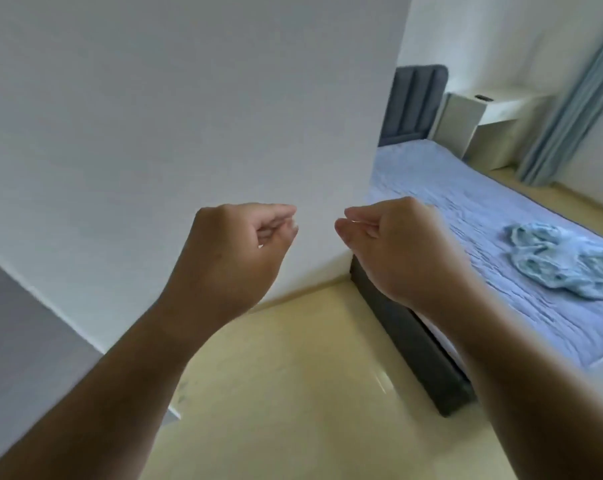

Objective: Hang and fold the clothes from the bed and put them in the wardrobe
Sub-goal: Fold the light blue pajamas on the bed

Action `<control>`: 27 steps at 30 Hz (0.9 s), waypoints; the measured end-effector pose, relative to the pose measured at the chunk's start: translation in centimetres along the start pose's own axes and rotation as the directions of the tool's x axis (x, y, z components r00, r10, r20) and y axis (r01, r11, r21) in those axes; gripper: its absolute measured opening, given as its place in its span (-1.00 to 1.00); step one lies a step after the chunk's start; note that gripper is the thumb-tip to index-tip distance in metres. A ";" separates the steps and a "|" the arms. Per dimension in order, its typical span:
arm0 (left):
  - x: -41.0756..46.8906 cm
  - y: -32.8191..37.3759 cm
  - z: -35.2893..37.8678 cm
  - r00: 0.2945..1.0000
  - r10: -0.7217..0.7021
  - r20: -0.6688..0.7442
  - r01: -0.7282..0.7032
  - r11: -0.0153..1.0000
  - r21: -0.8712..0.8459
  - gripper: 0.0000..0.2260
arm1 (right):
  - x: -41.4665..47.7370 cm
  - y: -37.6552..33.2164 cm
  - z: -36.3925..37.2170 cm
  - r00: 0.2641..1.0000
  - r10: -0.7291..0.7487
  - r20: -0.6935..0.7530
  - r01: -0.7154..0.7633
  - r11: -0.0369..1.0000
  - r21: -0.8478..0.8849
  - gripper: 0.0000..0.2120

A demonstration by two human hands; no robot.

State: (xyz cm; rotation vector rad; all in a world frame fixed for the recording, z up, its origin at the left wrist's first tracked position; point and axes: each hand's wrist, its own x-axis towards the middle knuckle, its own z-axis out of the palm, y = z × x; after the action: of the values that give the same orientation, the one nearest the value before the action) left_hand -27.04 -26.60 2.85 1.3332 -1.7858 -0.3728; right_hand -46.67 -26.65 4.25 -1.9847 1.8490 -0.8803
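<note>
As both hands are raised in the foreground with nothing in them, no garment is in hand at this moment. The left hand (237, 247) has its fingers loosely curled toward the thumb, with no cloth between them. The right hand (393, 244) is held likewise and is empty, close beside the left but not touching it. Below them lies a pale cream floor (293, 375).

Beyond the right forearm, the bed (466, 209) stands on a dark base (431, 368) under a lavender cover. On that cover, toward the right edge of the view, lies one light blue garment (566, 265). It is crumpled in a heap, neither folded nor hung, and well apart from both hands. No other clothing shows on the visible part of the bed, which runs out of frame at the right.

Judgement: at least this one item is outstanding. It has to be collected, folded or hung, and put away. Whether other pieces have been stowed cannot be told from here.

Containers: the wardrobe is not identifiably in view. A broad white panel (189, 116) fills the left and centre. Whether it is a wall or the wardrobe's side cannot be told, and no shelf, rail or hanger shows. Farthest back are a grey-blue headboard (414, 102), a white desk (494, 116) bearing a small dark object too small to identify, and a blue curtain (570, 105).
</note>
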 end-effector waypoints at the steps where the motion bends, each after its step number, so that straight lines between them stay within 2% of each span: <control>1: 0.8 2.0 3.6 0.999 0.027 0.045 -0.026 0.999 -0.023 -0.78 | -0.4 3.3 -2.2 0.998 0.056 -0.014 -0.056 0.998 -0.008 -0.63; 5: 3.4 9.1 15.8 0.972 0.112 0.206 -0.090 0.990 -0.111 -0.79 | -1.6 14.8 -9.8 0.964 0.254 -0.075 -0.256 0.966 -0.023 -0.67; 10: 6.3 16.1 29.8 0.903 0.206 0.376 -0.154 0.974 -0.163 -0.79 | -3.1 27.7 -17.1 0.879 0.443 -0.178 -0.451 0.892 -0.008 -0.65; 17: 11.2 23.5 49.9 0.820 0.323 0.472 -0.209 0.937 -0.279 -0.79 | -0.6 45.7 -25.1 0.808 0.532 -0.253 -0.567 0.819 -0.089 -0.66; 21: 14.7 27.4 61.4 0.774 0.298 0.558 -0.159 0.945 -0.284 -0.80 | 1.3 55.3 -29.7 0.758 0.606 -0.240 -0.645 0.752 -0.136 -0.66; 27: 19.1 35.1 75.4 0.668 0.306 0.678 -0.115 0.943 -0.313 -0.82 | 3.8 67.9 -36.8 0.695 0.673 -0.253 -0.717 0.676 -0.173 -0.63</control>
State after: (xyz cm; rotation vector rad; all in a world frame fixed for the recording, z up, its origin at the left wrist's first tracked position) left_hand -108.60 -48.28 -9.68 0.8127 -2.4088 -1.0719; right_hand -122.96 -32.40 -6.59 -1.1095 2.6516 -0.5831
